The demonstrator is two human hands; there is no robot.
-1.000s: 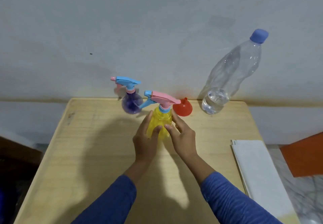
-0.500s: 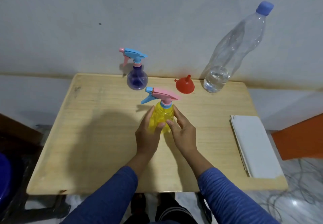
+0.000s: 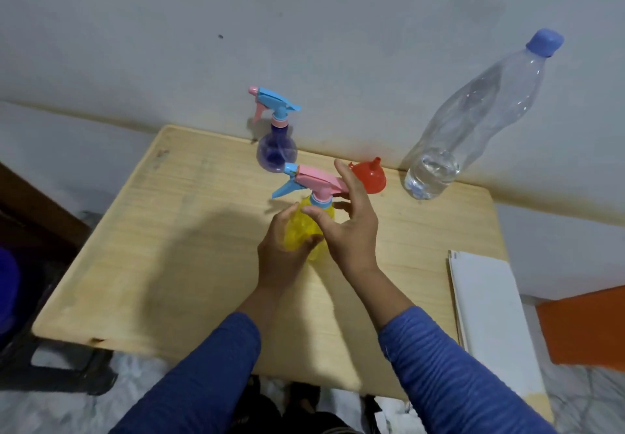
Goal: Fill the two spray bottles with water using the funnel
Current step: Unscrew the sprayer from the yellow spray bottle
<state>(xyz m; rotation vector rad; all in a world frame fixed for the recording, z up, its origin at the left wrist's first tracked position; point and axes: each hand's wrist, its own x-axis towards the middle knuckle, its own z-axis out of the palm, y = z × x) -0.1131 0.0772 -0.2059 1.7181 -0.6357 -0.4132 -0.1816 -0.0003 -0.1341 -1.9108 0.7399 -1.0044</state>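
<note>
A yellow spray bottle [image 3: 304, 227] with a pink and blue trigger head stands near the middle of the wooden table [image 3: 169, 247]. My left hand [image 3: 282, 251] grips its body from the left. My right hand [image 3: 348, 227] is raised beside the bottle's neck with fingers spread, the thumb near the blue collar and the index finger up behind the pink head. A purple spray bottle [image 3: 276, 154] with a blue head stands at the back. A red funnel [image 3: 368, 178] lies upside down to its right. A clear water bottle [image 3: 449, 149] with a blue cap holds some water at the bottom.
A stack of white sheets [image 3: 487, 315] lies on the table's right side. A pale wall runs right behind the table. An orange object [image 3: 585, 328] sits off the right edge and a dark stool [image 3: 50, 362] is at the lower left.
My right hand has lifted off the yellow bottle's body and opened up beside its neck and trigger head. My left hand still holds the bottle. The view has shifted and tilted.
</note>
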